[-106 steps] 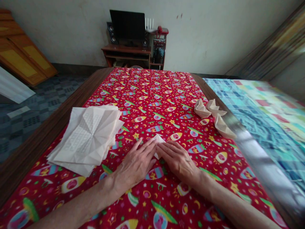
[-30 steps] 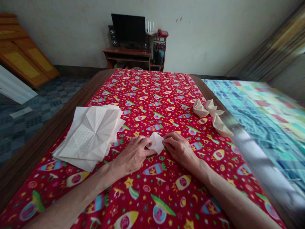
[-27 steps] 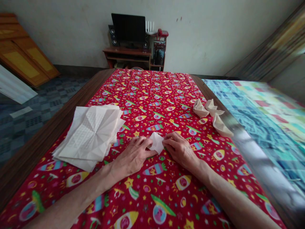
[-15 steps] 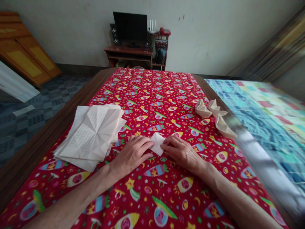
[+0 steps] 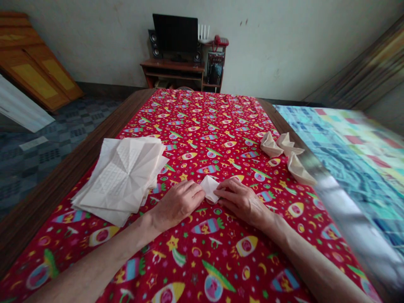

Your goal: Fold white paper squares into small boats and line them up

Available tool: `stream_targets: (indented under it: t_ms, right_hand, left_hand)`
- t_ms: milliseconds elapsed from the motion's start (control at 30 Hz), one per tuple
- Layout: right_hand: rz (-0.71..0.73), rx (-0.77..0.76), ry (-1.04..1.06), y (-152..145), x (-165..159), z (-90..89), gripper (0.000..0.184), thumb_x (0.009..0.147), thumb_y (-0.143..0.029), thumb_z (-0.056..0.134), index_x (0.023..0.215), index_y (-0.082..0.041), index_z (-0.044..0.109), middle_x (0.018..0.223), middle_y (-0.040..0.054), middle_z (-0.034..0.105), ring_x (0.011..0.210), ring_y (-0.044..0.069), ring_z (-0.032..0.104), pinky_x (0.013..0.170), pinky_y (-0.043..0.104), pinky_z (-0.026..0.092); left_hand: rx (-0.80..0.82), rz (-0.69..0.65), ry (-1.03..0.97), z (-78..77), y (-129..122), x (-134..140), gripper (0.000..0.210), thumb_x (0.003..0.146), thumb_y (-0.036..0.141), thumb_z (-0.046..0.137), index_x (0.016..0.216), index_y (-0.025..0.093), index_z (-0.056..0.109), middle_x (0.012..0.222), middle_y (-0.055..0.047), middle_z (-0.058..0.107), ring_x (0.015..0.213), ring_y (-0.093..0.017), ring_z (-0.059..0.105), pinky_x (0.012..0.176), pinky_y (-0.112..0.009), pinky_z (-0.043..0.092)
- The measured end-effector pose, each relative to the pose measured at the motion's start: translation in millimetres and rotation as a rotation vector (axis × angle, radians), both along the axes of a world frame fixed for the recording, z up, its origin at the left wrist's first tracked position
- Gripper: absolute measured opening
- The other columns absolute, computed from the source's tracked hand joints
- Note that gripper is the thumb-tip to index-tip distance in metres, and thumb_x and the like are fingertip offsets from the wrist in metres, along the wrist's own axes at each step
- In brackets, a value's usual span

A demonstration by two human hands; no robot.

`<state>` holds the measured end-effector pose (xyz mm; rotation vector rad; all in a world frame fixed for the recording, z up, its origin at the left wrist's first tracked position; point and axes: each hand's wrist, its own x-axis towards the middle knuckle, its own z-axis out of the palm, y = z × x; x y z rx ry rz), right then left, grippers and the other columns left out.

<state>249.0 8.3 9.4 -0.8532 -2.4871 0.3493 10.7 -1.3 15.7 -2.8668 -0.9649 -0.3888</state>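
A small folded white paper [image 5: 209, 187] lies on the red patterned cloth [image 5: 202, 261] between my hands. My left hand [image 5: 181, 202] has its fingers closed together at the paper's left corner. At the right edge, my right hand [image 5: 240, 198] pinches the paper between thumb and fingers. To the left rests a stack of creased paper sheets [image 5: 123, 176], the top one showing fold lines fanning from its middle. Three folded paper boats [image 5: 299, 170] stand at the right edge of the cloth.
The brown table edge [image 5: 78, 147] runs along the left. Beyond the far end stand a desk [image 5: 173, 65] with a monitor [image 5: 175, 38] and speakers. A bed with a checked cover [image 5: 341, 168] adjoins the right side; a wooden cabinet [image 5: 41, 67] is far left.
My left fingers have drawn together at the paper's left corner, and the thumb has tucked in. The paper's lower part looks slightly raised. The whole view has shifted a little.
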Motion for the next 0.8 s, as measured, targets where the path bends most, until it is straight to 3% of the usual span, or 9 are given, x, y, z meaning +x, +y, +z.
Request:
stream_targets:
  t_ms: [200, 333, 567, 800]
  right_hand:
    - [-0.083, -0.081, 0.081, 3, -6, -3.6, 0.018, 0.093, -0.024, 0.048, 0.096, -0.021, 0.066, 0.097, 0.0063, 0.064, 0.089, 0.017, 0.057, 0.077, 0.03, 0.049]
    - [-0.212, -0.139, 0.12, 6, -13, -4.0, 0.017, 0.093, -0.025, 0.049, 0.086, -0.02, 0.064, 0.088, 0.0047, 0.064, 0.081, 0.016, 0.058, 0.074, 0.029, 0.047]
    - [-0.335, -0.077, 0.041, 6, -18, -3.7, 0.021, 0.094, -0.029, 0.049, 0.078, -0.02, 0.059, 0.077, 0.0031, 0.06, 0.07, 0.015, 0.054, 0.063, 0.026, 0.04]
    - [-0.372, -0.025, -0.103, 12, -22, -1.2, 0.024, 0.093, -0.03, 0.049, 0.073, -0.019, 0.056, 0.07, 0.0017, 0.056, 0.06, 0.013, 0.049, 0.056, 0.025, 0.034]
  left_hand:
    - [-0.133, 0.138, -0.348, -16.3, 3, 3, 0.012, 0.093, 0.017, 0.047, 0.086, 0.017, 0.057, 0.087, -0.003, 0.059, 0.084, -0.016, 0.055, 0.079, -0.03, 0.047]
    - [-0.225, 0.221, -0.44, -21.8, 4, 6, 0.011, 0.091, 0.017, 0.048, 0.082, 0.018, 0.054, 0.084, -0.002, 0.056, 0.081, -0.015, 0.054, 0.076, -0.029, 0.047]
    - [-0.23, 0.313, -0.403, -19.5, 4, 7, 0.014, 0.091, 0.019, 0.048, 0.078, 0.018, 0.051, 0.084, -0.002, 0.053, 0.081, -0.017, 0.053, 0.074, -0.03, 0.046]
    - [-0.114, 0.438, -0.178, -14.3, 7, 8, 0.021, 0.093, 0.028, 0.048, 0.076, 0.017, 0.055, 0.082, -0.004, 0.055, 0.078, -0.019, 0.053, 0.072, -0.033, 0.044]
